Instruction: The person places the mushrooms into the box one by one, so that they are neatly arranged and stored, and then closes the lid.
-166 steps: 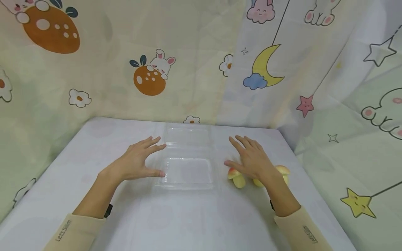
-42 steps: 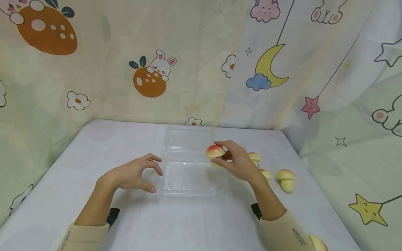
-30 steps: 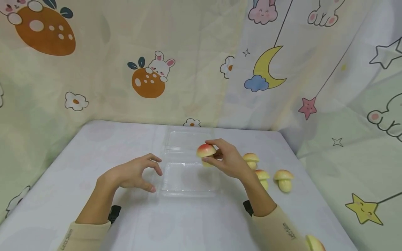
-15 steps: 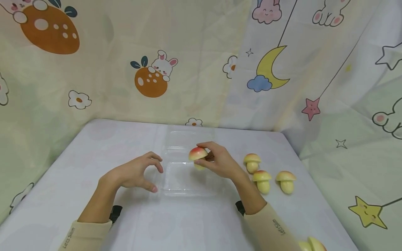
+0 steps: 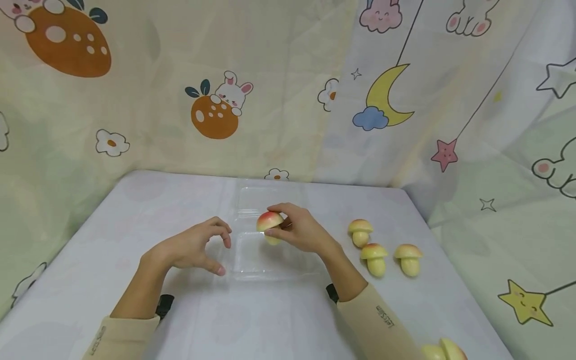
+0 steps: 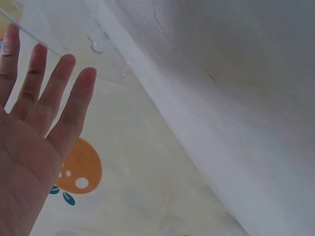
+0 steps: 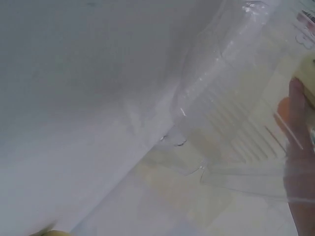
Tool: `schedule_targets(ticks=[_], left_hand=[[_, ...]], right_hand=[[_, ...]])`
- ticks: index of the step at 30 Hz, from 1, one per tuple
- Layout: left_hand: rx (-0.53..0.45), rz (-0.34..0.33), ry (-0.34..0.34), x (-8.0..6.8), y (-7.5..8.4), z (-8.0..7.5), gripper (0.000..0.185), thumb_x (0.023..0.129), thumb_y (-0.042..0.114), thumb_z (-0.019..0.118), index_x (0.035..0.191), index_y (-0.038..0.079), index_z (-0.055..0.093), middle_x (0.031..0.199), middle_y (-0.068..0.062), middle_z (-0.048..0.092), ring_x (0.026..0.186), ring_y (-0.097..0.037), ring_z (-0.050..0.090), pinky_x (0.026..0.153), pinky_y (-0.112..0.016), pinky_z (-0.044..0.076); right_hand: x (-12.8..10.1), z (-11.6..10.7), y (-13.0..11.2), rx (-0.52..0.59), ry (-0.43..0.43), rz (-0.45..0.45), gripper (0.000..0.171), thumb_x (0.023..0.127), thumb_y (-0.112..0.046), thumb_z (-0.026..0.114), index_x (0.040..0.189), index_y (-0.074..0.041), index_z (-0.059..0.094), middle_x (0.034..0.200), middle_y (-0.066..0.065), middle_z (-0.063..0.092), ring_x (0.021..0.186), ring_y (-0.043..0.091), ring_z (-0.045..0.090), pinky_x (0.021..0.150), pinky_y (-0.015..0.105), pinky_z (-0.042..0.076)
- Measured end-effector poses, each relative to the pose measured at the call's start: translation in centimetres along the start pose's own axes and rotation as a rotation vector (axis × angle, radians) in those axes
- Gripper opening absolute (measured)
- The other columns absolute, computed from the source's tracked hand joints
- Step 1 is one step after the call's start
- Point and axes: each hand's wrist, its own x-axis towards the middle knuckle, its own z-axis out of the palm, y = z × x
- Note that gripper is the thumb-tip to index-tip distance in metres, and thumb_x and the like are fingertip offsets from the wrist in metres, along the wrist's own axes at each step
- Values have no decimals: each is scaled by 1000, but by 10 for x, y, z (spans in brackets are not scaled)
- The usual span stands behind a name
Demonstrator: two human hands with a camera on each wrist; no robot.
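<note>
1. Since 0.5 s ago: right hand [image 5: 299, 231] w/ mushroom [image 5: 269, 222] has shifted further left, now over the near half of the clear clamshell box [image 5: 270, 257]. Left hand unchanged.
2. Mushroom: red-blushed cap, pale yellow stem; held above the box, cap pointing left, not yet touching the box floor as far as head view shows.
3. Right hand: fingers curled round the cap/stem junction, thumb below, index on top. Firm pinch.
4. Handling (judgement): looks like a light toy, foam or soft plastic, matt, not slippery, not fragile. Best hold = across the cap or at the cap–stem neck, as now; the stem alone would be a smaller purchase.
5. Box: thin transparent plastic, lid half [image 5: 270, 200] lying open flat toward the far side. Prob. very light and flexible; would slide if nudged.
6. Left hand [image 5: 191, 247]: loosely curled, holds nothing, thumb tip just beside the box's near-left corner. Left wrist view shows straight fingers [image 6: 51, 88] near the box edge [image 6: 74, 59].
7. Three more mushrooms [image 5: 376, 259] on the tabletop [image 5: 135, 210] right of the box, well apart from it; another at the bottom-right frame edge [image 5: 443, 350].
8. Cartoon-print cloth backdrop [image 5: 216, 105] behind & to the right.
</note>
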Motion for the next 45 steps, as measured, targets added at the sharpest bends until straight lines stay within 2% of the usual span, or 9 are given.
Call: schedule_targets(ticks=[14, 22, 28, 33, 37, 45], left_hand=[[-3, -7, -19, 10, 2, 1, 41, 71, 37, 95, 96, 19, 68, 147, -8, 46, 135, -33, 49, 109, -53, 41], [-9, -20, -22, 5, -1, 0, 43, 71, 39, 94, 97, 20, 65, 150, -6, 44, 138, -32, 46, 108, -54, 41], [-7, -16, -20, 2, -1, -1, 44, 70, 41, 94, 96, 20, 64, 156, -4, 42, 142, -36, 43, 109, -56, 41], [0, -33, -17, 1, -1, 0, 45, 71, 42, 94, 97, 21, 64, 162, -12, 32, 147, -42, 35, 109, -58, 41], [27, -16, -9, 0, 0, 0, 46, 71, 42, 94, 97, 21, 63, 162, -18, 33, 148, -47, 33, 109, -62, 39], [20, -27, -19, 0, -1, -1, 46, 71, 42, 94, 99, 21, 63, 166, -15, 32, 151, -45, 28, 113, -63, 35]], right_hand=[[16, 17, 8, 16, -45, 44, 56, 91, -28, 80, 140, -9, 59, 125, 0, 68, 89, 15, 73, 81, 27, 58], [23, 27, 9, 26, -68, 71, 56, 91, -27, 81, 140, -9, 59, 131, 4, 62, 91, 21, 73, 87, 27, 57], [31, 35, 8, 5, -92, 76, 57, 91, -27, 81, 140, -7, 58, 132, 5, 62, 94, 18, 72, 87, 25, 57], [35, 40, 6, -1, -122, 88, 59, 91, -26, 81, 140, -4, 58, 135, 8, 61, 96, 20, 71, 87, 26, 57], [37, 43, 3, -18, -139, 94, 60, 92, -26, 80, 142, -3, 57, 136, 8, 61, 98, 20, 70, 88, 27, 57], [40, 48, 1, -86, -148, 101, 55, 92, -27, 80, 140, -7, 59, 133, 6, 63, 95, 15, 68, 85, 24, 55]])
